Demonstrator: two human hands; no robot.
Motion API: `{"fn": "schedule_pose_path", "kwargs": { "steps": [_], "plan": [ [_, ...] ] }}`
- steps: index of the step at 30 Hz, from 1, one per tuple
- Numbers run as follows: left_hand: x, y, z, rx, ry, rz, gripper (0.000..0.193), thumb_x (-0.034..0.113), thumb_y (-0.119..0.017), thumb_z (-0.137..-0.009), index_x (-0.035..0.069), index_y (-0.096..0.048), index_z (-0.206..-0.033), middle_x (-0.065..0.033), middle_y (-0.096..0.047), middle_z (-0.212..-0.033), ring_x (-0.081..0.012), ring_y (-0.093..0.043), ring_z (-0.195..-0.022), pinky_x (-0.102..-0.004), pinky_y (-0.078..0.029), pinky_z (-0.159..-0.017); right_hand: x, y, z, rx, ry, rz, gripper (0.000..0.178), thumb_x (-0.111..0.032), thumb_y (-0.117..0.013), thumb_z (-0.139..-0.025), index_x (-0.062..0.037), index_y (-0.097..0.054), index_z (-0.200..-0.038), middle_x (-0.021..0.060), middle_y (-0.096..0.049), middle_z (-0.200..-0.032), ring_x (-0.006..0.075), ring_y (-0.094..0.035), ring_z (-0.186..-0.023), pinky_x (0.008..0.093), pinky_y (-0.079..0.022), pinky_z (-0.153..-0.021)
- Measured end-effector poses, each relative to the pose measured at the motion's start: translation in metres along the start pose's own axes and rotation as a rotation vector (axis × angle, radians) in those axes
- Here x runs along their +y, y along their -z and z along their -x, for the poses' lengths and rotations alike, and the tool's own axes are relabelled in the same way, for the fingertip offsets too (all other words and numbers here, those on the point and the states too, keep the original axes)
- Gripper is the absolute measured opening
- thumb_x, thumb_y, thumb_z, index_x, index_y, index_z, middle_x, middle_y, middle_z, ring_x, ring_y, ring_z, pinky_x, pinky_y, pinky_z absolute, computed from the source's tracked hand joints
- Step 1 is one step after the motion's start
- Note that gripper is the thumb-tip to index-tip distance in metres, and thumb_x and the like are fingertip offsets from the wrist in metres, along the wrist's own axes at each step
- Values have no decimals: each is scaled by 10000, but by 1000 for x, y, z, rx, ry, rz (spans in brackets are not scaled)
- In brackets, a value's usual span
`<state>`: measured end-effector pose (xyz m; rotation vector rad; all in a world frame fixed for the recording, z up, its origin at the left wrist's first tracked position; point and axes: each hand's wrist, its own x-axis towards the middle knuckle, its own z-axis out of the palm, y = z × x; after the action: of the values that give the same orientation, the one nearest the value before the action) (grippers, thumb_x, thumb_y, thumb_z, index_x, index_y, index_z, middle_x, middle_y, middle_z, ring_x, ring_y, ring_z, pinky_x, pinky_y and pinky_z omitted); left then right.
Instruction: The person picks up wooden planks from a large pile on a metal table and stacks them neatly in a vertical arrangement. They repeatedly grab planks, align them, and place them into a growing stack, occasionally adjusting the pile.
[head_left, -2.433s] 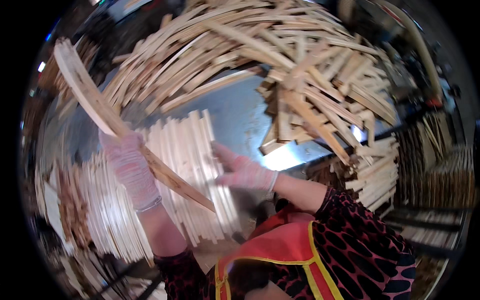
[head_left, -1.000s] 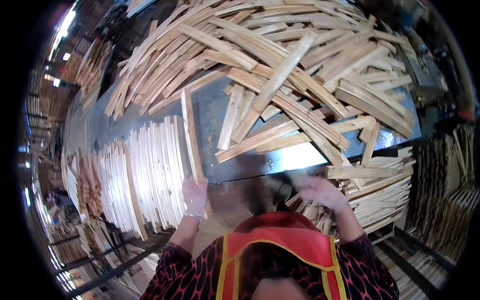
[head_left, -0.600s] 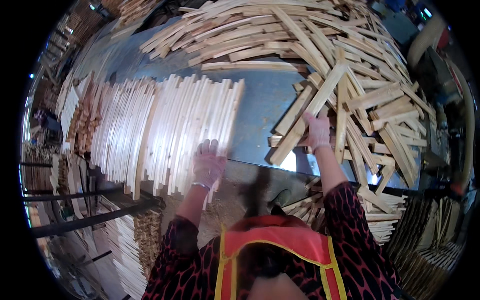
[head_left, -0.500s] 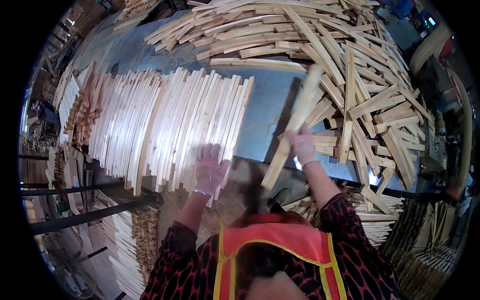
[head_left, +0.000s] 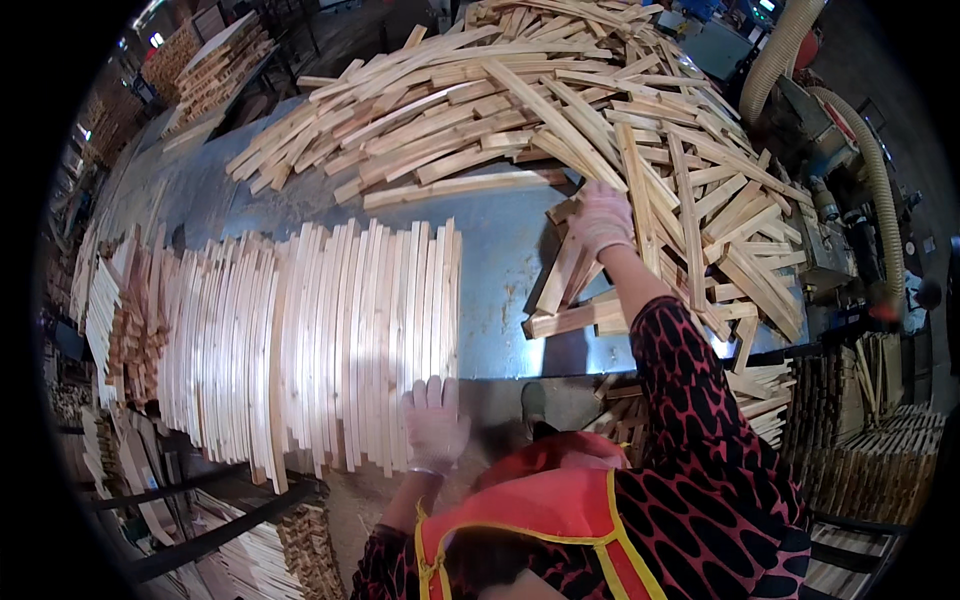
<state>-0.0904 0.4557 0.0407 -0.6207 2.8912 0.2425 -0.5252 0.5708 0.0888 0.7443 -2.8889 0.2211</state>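
Two gloved grips [head_left: 437, 425] [head_left: 605, 220], one apron [head_left: 545, 497] and many wooden strips [head_left: 345, 340] (beyond counting) show.

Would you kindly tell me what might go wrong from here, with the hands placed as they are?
The right hand is at a loose pile of sticks lying crossed over one another, so drawing one out could shift its neighbours or pinch fingers.

The near ends of the row of strips jut past the front edge of the table, and the left hand is at those ends; a knock might skew or tip some strips.

Ribbed hoses [head_left: 780, 65] (beige, curving), far board stack [head_left: 220, 75]
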Motion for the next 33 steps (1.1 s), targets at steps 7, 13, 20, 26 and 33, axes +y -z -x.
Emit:
{"fn": "schedule_pose_path", "kwargs": {
  "steps": [7,13,20,26,33],
  "plan": [
    [21,-3,-25,159,-83,73,760,398,-770,-810,44,-548,-1444,-181,-508,-1485,-420,-440,-1408,-569,-338,-1175,72,-17,-11,-136,74,169,542,-131,-632,-912,-106,-512,-1440,168,-639,-1306,345,-691,-1125,468,-560,-918],
    [101,62,-90,250,-251,507,744,237,-822,-795,12,-535,-1444,-223,-507,-1464,-406,-494,-1368,-482,-397,-1162,52,107,-19,-300,163,-279,615,-161,-676,-903,-112,-509,-1493,205,-714,-1194,342,-718,-1076,445,-581,-905],
    [144,86,-166,26,-1,1697,570,117,-782,-882,-10,-580,-1400,-135,-680,-1244,-218,-673,-1103,-340,-532,-981,-47,164,-5,-491,361,-1295,666,-236,-737,-944,-31,-502,-1533,183,-687,-1340,245,-663,-1222,342,-514,-1048],
    [100,75,-166,78,435,1306,400,159,-665,-982,21,-621,-1356,-112,-708,-1250,-199,-679,-1117,-347,-541,-941,16,8,-153,-96,122,-147,684,-454,-755,-868,-11,-577,-1358,236,-635,-1376,413,-606,-1294,510,-497,-1085],
    [18,-49,-132,350,284,-260,620,321,-631,-935,77,-507,-1491,-129,-548,-1475,-327,-502,-1375,-529,-399,-1118,10,7,-81,-249,233,-388,467,-208,-659,-895,-20,-632,-1322,184,-720,-1069,400,-690,-1033,461,-534,-931]
  ]
}}
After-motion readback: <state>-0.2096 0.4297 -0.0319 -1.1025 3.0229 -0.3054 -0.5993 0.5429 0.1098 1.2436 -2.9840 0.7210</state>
